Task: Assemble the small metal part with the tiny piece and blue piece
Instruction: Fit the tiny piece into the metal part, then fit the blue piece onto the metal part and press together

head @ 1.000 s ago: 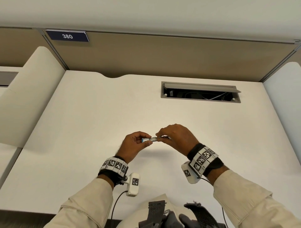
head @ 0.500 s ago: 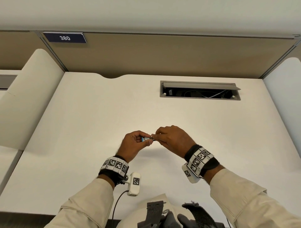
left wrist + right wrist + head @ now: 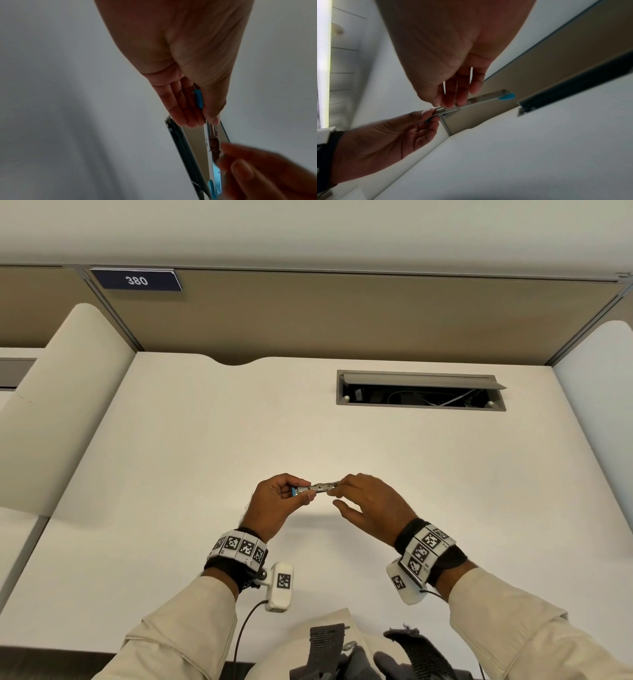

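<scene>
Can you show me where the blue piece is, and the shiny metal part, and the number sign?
blue piece (image 3: 294, 492): head view, on the blue tip by the left hand's fingers.
small metal part (image 3: 317, 488): head view, middle of the silver strip between both hands.
number sign (image 3: 136, 280): head view, on the digits 380.

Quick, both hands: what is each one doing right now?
Left hand: pinches the blue-tipped end of the small metal part.
Right hand: fingertips pinch the part's other end, lower fingers loose.
</scene>
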